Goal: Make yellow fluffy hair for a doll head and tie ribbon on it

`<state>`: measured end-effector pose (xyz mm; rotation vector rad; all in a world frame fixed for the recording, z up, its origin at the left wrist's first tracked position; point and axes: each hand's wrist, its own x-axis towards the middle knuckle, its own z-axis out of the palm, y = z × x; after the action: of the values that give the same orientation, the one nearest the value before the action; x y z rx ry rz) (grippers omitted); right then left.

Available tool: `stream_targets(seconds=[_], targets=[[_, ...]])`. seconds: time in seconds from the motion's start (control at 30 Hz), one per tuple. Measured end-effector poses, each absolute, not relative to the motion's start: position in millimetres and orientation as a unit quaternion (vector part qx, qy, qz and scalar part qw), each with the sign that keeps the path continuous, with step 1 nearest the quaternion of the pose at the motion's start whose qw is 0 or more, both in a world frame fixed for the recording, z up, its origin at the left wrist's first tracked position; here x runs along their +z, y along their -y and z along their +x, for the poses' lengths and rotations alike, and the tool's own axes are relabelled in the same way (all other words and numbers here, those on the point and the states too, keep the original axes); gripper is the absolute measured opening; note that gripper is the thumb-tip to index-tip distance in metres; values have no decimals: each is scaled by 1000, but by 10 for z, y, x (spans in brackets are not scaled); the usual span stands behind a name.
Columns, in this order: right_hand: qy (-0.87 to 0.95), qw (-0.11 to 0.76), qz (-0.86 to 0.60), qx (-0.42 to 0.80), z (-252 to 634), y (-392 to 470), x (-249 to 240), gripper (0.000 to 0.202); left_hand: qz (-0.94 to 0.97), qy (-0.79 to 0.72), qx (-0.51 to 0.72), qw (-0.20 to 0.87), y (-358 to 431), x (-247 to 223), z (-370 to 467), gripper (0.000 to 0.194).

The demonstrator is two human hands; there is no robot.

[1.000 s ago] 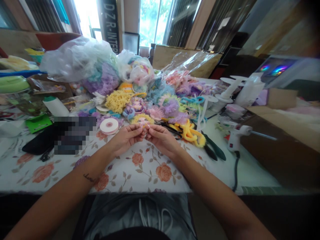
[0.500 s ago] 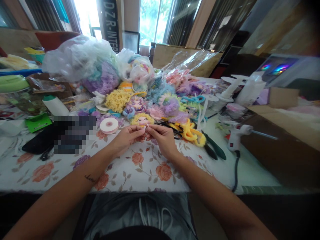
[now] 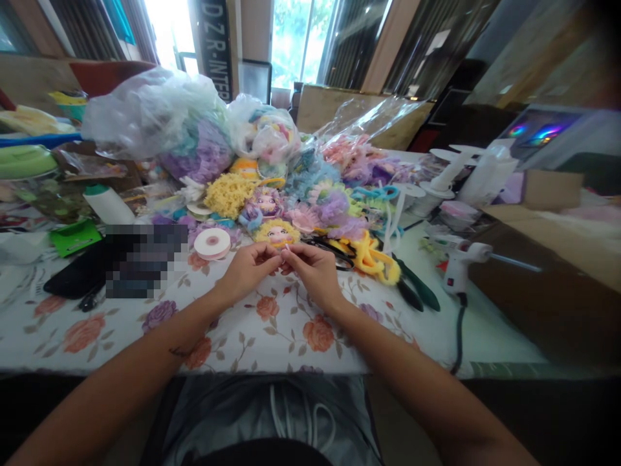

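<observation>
A small pale piece (image 3: 287, 246), mostly covered by fingers, is held just above the table's cloth, in front of a doll head with yellow curls (image 3: 276, 233). The left hand (image 3: 250, 268) and the right hand (image 3: 317, 268) meet there, thumb and finger of each pinched narrow on the piece.

Beneath them spreads a white cloth (image 3: 286, 349) printed with orange and purple roses, a stretch of it running from the wrists to the table's front edge. A ribbon spool (image 3: 212, 243) lies near the left hand; yellow fuzzy strips (image 3: 371, 252) lie near the right, with a green-handled tool (image 3: 421, 288) beside them. Beyond the doll head, fluffy craft pieces and a bulging plastic bag (image 3: 155, 116) hem the far side. A black case-like object (image 3: 72, 275) bounds the left, a glue gun (image 3: 457, 268) and a cardboard box (image 3: 514, 310) the right. Behind stand a lettered sign (image 3: 215, 48) and a bright window (image 3: 301, 42).
</observation>
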<state>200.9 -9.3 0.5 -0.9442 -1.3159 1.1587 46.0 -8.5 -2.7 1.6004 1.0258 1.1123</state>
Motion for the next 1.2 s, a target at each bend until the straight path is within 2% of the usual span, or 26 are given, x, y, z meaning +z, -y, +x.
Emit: stream_targets(seconds=[0.23, 0.47, 0.57, 0.87, 1.2], targets=[[546, 557, -392, 488, 2015, 76, 5, 18, 656, -419, 437, 451, 78, -25, 451, 23], [498, 551, -355, 568, 2024, 19, -27, 20, 473, -363, 494, 632, 49, -75, 460, 20], [464, 535, -318, 631, 2029, -3, -34, 21, 410, -334, 514, 675, 37, -58, 465, 17], [425, 505, -296, 690, 2048, -33, -65, 22, 309, -324, 544, 710, 32, 37, 456, 6], [397, 498, -306, 708, 2071, -43, -76, 19, 344, -302, 546, 702, 74, 58, 472, 9]])
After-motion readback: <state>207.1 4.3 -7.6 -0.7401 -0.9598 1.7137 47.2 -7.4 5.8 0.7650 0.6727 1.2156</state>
